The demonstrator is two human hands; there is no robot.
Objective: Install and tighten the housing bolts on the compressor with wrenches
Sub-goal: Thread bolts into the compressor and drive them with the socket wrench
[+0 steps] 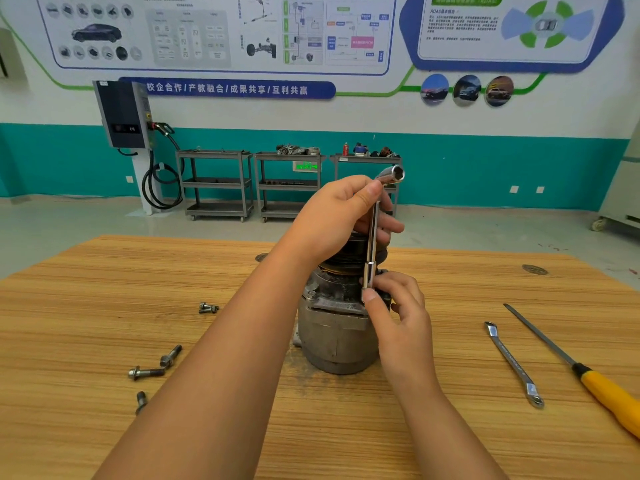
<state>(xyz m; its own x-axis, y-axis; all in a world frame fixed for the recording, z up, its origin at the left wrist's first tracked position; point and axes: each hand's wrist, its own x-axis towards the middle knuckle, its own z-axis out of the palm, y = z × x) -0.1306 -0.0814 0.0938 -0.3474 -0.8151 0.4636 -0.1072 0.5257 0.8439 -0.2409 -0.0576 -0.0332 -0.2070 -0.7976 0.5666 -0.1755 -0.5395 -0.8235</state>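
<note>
Left hand [332, 220] grips the stiff, slick-looking wrench [371, 251] up top; right hand [401, 313] pinches its bottom end on the heavy-looking compressor [332, 330].

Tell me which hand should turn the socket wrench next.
Left. The left hand grips the socket wrench near its upper bend, where it can likely swing the handle. The right hand pinches the wrench's lower end at the compressor, better suited to steadying it.
</note>
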